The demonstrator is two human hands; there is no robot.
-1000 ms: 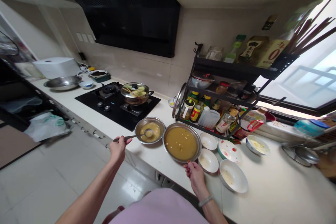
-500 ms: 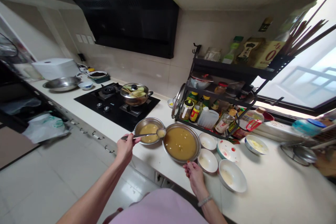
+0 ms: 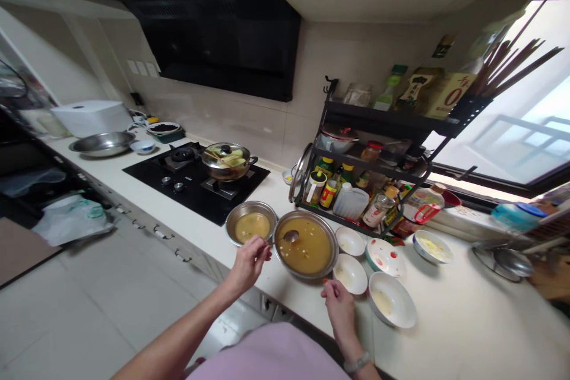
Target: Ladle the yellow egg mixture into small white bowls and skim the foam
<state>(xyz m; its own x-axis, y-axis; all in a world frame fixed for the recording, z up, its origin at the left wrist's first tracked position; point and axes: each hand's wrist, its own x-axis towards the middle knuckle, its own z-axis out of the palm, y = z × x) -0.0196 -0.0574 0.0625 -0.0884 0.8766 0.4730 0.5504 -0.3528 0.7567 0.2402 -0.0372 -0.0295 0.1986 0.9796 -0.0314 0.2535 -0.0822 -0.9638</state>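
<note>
My left hand point(image 3: 250, 262) is closed around the handle of a metal spoon point(image 3: 291, 236). The spoon's round end is over the larger steel basin point(image 3: 335, 258), which holds yellowish-brown liquid with pale bits. To its left stands a smaller steel bowl point(image 3: 230, 224) with similar liquid, partly behind my left hand. My right hand point(image 3: 340, 309) has its fingers pinched together just in front of the larger basin and a white bowl point(image 3: 361, 278). A red-orange spot shows at those fingertips; whether it is a held thing cannot be made out.
Several white bowls stand on the right, including a large one point(image 3: 407, 303) and a strawberry-patterned one point(image 3: 386, 256). A black rack point(image 3: 378, 172) carries bottles and jars. A lidded pot point(image 3: 226, 171) sits on the black stove point(image 3: 187, 196). A wide steel pan point(image 3: 102, 145) is farther left.
My left hand has moved right with the spoon, from over the smaller bowl to the larger basin; liquid seen in the spoon before no longer shows. My right hand has shifted slightly off the basin's rim.
</note>
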